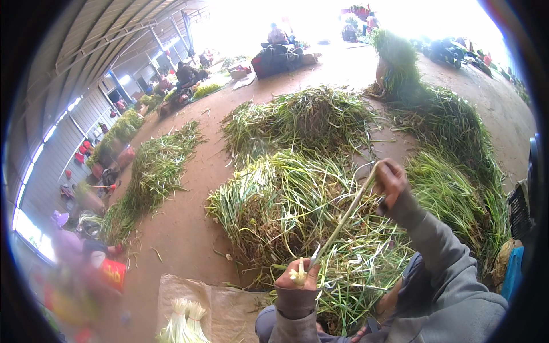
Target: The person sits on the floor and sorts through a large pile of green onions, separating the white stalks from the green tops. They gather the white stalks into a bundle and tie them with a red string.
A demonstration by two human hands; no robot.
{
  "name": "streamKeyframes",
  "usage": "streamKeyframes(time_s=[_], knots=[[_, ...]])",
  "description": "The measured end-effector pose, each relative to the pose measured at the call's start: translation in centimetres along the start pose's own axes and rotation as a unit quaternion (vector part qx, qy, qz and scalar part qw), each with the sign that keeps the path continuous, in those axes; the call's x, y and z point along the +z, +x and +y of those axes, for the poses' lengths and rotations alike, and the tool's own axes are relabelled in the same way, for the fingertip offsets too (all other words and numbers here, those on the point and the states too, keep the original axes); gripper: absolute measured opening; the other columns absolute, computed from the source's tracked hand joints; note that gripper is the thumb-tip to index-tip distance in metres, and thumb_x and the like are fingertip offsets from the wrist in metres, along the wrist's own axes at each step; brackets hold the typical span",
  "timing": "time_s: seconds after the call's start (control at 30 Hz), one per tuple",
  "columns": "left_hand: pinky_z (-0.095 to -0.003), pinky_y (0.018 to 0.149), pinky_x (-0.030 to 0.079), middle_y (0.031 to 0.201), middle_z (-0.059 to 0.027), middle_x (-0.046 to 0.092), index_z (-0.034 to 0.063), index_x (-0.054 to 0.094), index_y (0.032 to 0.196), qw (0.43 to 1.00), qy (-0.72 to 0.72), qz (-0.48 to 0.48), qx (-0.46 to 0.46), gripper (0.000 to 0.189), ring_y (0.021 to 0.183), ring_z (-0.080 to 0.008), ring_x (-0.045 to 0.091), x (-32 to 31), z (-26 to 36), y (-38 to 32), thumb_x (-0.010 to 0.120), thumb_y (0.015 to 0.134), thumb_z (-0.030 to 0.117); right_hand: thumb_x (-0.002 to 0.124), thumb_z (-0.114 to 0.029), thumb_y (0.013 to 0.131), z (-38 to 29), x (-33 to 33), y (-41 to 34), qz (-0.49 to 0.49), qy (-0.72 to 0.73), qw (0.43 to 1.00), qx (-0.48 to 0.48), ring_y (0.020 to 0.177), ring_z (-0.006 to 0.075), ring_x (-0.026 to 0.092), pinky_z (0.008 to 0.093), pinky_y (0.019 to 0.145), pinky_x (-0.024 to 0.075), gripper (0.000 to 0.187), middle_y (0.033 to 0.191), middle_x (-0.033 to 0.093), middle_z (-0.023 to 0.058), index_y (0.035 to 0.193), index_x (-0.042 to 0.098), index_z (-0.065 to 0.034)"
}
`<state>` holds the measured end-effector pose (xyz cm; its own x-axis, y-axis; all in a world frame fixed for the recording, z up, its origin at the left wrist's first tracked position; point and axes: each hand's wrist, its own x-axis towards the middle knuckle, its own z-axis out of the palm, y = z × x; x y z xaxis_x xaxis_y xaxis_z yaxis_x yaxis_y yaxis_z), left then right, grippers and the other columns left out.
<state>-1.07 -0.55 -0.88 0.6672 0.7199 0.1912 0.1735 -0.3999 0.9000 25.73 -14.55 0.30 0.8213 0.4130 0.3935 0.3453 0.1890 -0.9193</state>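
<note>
My left hand (297, 275) is low in the middle of the view, closed around a pale stem whose cut-looking whitish end (297, 275) sticks out of the fist. A long greenish stalk (348, 213) runs taut from beside that fist up to my right hand (391, 178), whose fingers pinch its upper end. Something small and dark (381, 207) shows under my right palm; I cannot tell what it is. Below both hands lies a heap of loose green leaves and stems (364, 261), garlic-like, spread against my legs. Behind it rises a larger pile of the leafy plants (274, 201).
Two banded bundles of pale stems (184, 319) rest on a tan sheet (231, 308) at lower left. More plant heaps (300, 115) stand ahead, with others (450, 124) at right. A black crate (521, 210) is at the right edge. A blurred person (81, 257) sits at left.
</note>
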Motion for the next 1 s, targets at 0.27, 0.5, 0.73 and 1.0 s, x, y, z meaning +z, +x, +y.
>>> streamKeyframes(time_s=[0.27,0.5,0.73,1.0], knots=[[-0.0293,0.058,0.049,0.070,-0.0093,0.065,0.0015,0.061,0.085,0.993,-0.022,0.115,0.015,0.018,0.062,-0.0174,0.062,0.4,-0.7,0.2,0.073,0.077,0.012,0.055,-0.010,0.087,1.1,-1.0,-1.3,-0.339,-0.145,0.928,0.053,0.079,0.0182,0.064,0.0271,0.068,0.0557,0.011,0.095,0.064,0.0107,0.094,0.062,-0.0040],[-0.0264,0.056,0.045,0.066,-0.0035,0.060,0.0029,0.061,0.083,0.998,-0.042,0.027,0.028,0.021,0.060,-0.0106,0.055,2.2,-0.6,0.1,0.075,0.077,0.018,0.064,-0.012,0.082,-0.9,6.0,-6.0,-0.455,-0.087,0.882,-0.085,0.076,0.0182,0.066,0.0302,0.068,0.0566,0.034,0.095,0.064,0.0089,0.115,0.058,-0.0073],[-0.0274,0.052,0.044,0.064,-0.0054,0.061,0.0030,0.063,0.080,0.998,0.033,-0.016,0.051,0.018,0.057,-0.0122,0.056,2.2,-0.3,0.3,0.074,0.077,0.016,0.059,-0.012,0.083,-1.1,6.0,-6.5,-0.473,-0.140,0.869,-0.043,0.071,0.0267,0.063,0.0348,0.063,0.0525,0.009,0.076,0.061,0.0104,0.086,0.057,-0.0033],[-0.0280,0.048,0.043,0.063,-0.0063,0.059,0.0021,0.060,0.077,0.983,0.021,0.174,0.046,0.026,0.052,-0.0144,0.055,0.4,-0.2,0.2,0.070,0.082,0.025,0.052,-0.014,0.088,6.1,1.5,-2.0,-0.275,-0.362,0.887,-0.084,0.057,0.0197,0.051,0.0342,0.061,0.0501,0.016,0.064,0.052,0.0045,0.074,0.053,-0.0066]])
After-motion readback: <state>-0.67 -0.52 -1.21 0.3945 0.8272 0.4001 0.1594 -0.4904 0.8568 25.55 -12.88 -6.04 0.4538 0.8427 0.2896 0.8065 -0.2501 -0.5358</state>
